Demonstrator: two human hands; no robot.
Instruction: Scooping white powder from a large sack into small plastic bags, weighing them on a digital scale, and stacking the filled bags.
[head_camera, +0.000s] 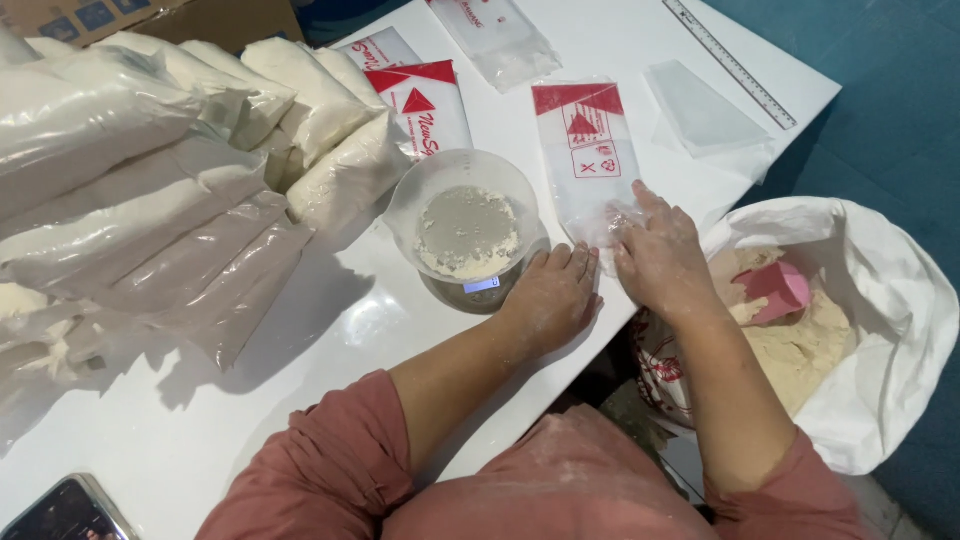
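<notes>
At table's near edge: right hand (660, 258), fingers spread and pressed flat on the lower end of an empty clear bag with red printing (588, 160), lying flat. Left hand (553, 295), fingers together, resting palm-down just beside a small digital scale (478, 287). On the scale: clear bowl (465, 215) holding a little pale flour. Far left: many filled, sealed flour bags (150, 190), stacked. Right, off the white table (620, 40): open sack (870, 320) of flour with pink scoop (775, 290). Far side: several more empty bags, unfilled.
</notes>
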